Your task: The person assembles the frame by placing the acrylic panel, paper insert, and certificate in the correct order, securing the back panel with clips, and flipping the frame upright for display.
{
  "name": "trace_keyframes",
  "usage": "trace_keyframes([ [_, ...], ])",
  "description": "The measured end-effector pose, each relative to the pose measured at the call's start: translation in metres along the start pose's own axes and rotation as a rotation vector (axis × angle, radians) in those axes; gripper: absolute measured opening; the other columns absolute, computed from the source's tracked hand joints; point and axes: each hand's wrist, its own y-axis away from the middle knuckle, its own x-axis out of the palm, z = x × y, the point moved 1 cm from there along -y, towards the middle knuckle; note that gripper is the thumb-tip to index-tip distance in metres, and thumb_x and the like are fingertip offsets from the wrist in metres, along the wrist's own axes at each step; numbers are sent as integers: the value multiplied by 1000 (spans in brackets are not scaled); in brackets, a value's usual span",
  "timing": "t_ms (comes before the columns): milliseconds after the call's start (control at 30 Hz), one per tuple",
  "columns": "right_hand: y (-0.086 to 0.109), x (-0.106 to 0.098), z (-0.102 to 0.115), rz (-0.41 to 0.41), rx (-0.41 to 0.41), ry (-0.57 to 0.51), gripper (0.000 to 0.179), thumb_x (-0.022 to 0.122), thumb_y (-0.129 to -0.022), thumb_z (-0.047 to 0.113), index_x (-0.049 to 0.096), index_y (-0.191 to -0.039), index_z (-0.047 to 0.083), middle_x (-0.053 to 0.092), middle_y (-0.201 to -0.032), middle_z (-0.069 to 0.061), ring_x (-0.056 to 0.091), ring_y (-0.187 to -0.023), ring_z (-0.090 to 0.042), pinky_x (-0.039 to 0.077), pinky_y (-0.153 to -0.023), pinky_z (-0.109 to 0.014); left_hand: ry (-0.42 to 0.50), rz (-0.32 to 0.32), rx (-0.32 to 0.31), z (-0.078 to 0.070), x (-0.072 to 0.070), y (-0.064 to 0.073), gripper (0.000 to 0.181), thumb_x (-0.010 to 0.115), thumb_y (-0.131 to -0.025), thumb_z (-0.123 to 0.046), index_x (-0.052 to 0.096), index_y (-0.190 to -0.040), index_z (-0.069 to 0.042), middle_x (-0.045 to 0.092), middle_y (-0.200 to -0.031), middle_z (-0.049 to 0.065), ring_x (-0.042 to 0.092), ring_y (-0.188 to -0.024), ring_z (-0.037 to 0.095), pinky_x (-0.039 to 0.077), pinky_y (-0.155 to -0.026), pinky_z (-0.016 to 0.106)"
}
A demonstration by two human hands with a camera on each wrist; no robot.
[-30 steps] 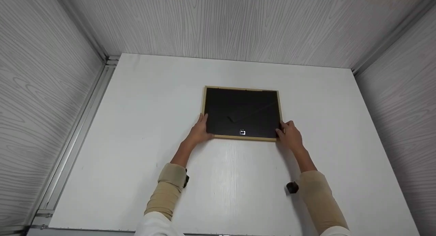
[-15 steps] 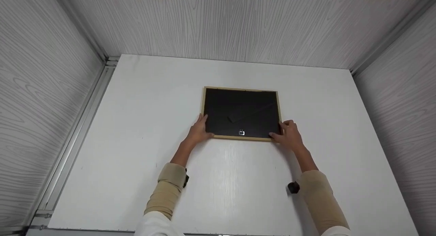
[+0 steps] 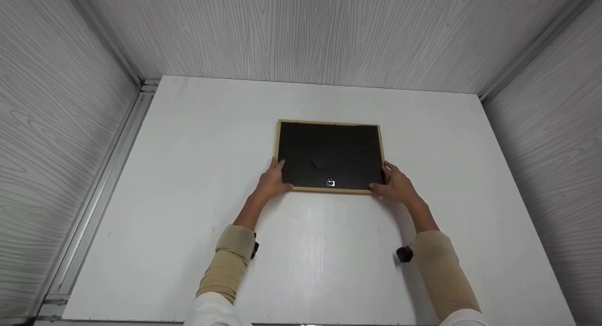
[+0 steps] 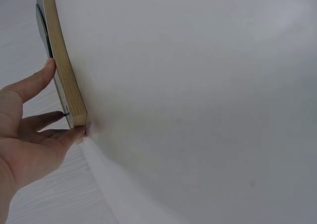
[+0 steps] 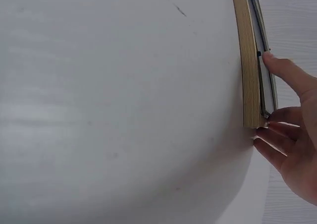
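A picture frame (image 3: 328,191) with a thin light-wood border lies back up on the white table, showing its black backing board (image 3: 329,152). The backing has a small metal hanger near the near edge and a stand flap in the middle. My left hand (image 3: 271,182) grips the near left corner, thumb on the near edge and fingers along the left side. At the near right corner my right hand (image 3: 397,186) holds the frame, its thumb over the near edge. In the right wrist view a narrow gap shows between the wooden border (image 5: 250,75) and the backing's edge.
The white table (image 3: 211,128) spreads out around the frame. Grey wood-grain panels (image 3: 301,34) stand at the back and both sides. A metal rail (image 3: 101,194) runs along the table's left edge.
My right thumb has slid inward along the near edge, and the right fingers have shifted on the right side. The left hand keeps its hold, and the frame stays nearly in place.
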Motion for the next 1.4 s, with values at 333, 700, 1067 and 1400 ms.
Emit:
trace_keyframes([
  [333,-1,0,-11,-176,74,-564,28,42,-94,-3,51,-117,-15,48,-123,-24,46,-111,-29,38,-92,-37,30,53,-4,9,-6,4,84,72,-80,-9,20,-144,1,5,-149,22,18,-133,36,21,-105,42],
  [700,-29,1,-26,-223,-72,-486,16,52,-89,-6,53,-105,-7,53,-95,-13,51,-67,-12,45,-54,-22,34,85,-15,11,-10,5,81,69,-82,-9,19,-145,-2,2,-150,17,14,-135,33,19,-106,39],
  [1067,-51,4,-28,-421,-51,-20,23,60,-86,5,60,-108,-1,57,-81,-14,51,-69,-25,39,-60,-34,-9,109,35,9,-6,0,80,68,-84,-14,19,-145,0,2,-150,19,19,-133,36,22,-105,42],
  [1400,-51,1,-21,-387,-2,95,18,58,-87,9,59,-96,-7,62,-82,-20,58,-67,-29,46,-60,-40,1,89,24,11,-9,1,80,69,-83,-13,19,-144,2,3,-150,19,19,-133,36,22,-105,42],
])
